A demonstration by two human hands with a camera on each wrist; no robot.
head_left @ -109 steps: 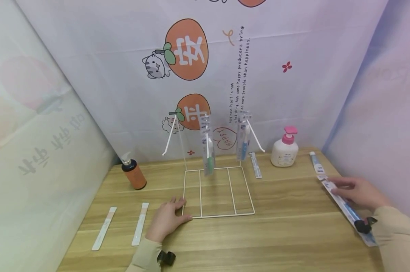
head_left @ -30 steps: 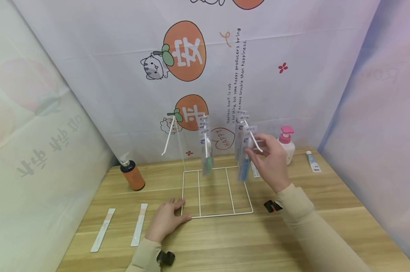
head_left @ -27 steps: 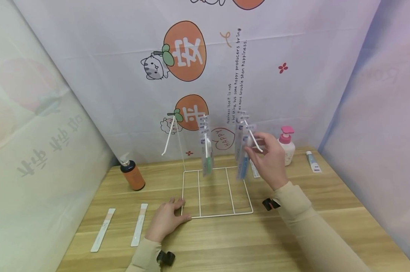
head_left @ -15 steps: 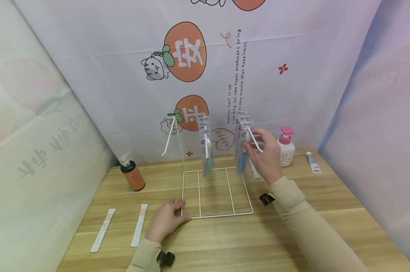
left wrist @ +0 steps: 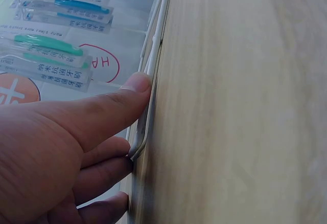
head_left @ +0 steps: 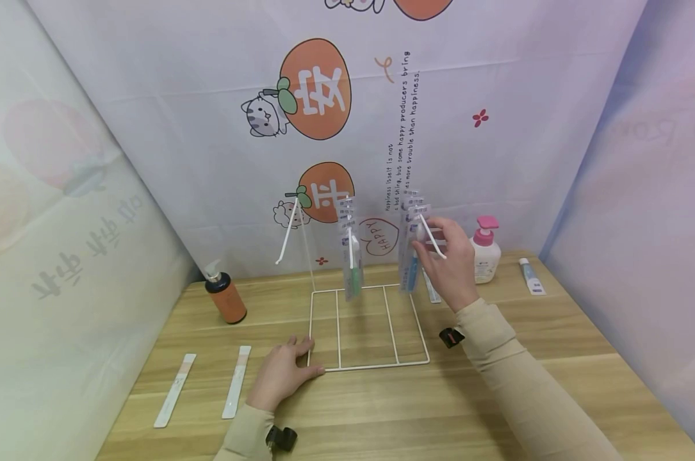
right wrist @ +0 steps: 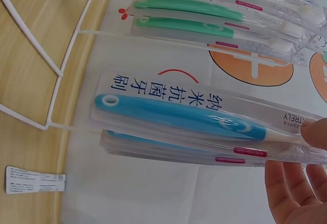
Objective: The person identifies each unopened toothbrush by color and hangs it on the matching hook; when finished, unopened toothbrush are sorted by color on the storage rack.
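A white wire rack (head_left: pixel 370 367) stands on the wooden table with three hooks. At its front left corner my left hand (head_left: pixel 280 374) holds the base, thumb on the front wire and fingers by the side wire. My right hand (head_left: pixel 453 262) pinches a packaged blue toothbrush (right wrist: pixel 179 119) between thumb and fingers at the right hook (head_left: pixel 433 238). That pack's top overlaps the hook, and more blue toothbrush packs (right wrist: pixel 138 138) hang behind it. Packaged green toothbrushes (head_left: pixel 355 275) hang from the middle hook. The left hook (head_left: pixel 286 232) carries nothing.
Two white slim packs (head_left: pixel 236 382) lie left of the left hand. An orange-and-black pump bottle (head_left: pixel 227 298) stands at the back left. Behind the right hand are a white bottle with a pink pump (head_left: pixel 485 256) and another slim pack (head_left: pixel 432 288). A toothpaste tube (head_left: pixel 533 277) lies far right.
My right hand picked up the toothbrush pack from the table's right and brought it to the right hook. It then slid it back along the hook. The left hand stays at the rack.
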